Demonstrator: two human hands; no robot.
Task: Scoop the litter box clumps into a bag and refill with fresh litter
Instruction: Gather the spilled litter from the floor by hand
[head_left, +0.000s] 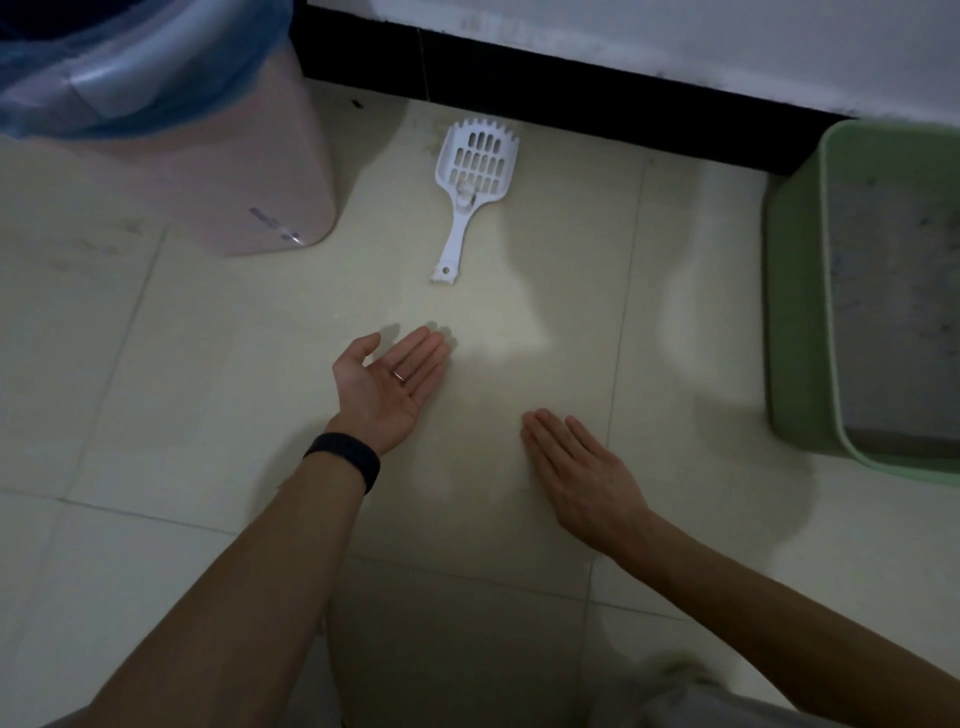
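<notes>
**Reaching low over the tiles, both hands open, scoop lying beyond them**

The left hand (387, 382) is turned palm up over the tiled floor (156, 415), fingers straight and close together, thumb spread out to the left. Its grip is slack and holds nothing. A thin ring (399, 375) shows on one finger and a black wristband (347, 460) circles the wrist. The right hand (582, 467) lies palm down, nearer and to the right, with its fingers straight and pointing far-left. Its grip is loose too, closed on nothing. Whether either hand touches the floor cannot be told.

The white scoop (470, 182) lies flat on the floor beyond the left hand and apart from it. Its handle points near and its slotted, toothed head points toward the black baseboard (571, 88). A small pale lump (465, 195) sits where the head meets the handle; what it is cannot be told.

The green litter box (795, 291) stands at the right edge of the view, well apart from the scoop, with grey litter (893, 312) inside. At far left stands a pink bin (208, 171) lined with a blue bag (31, 104) folded over its rim. A white wall (675, 31) rises above the baseboard. Grey cloth (701, 696) shows at the near edge, under the right forearm.
</notes>
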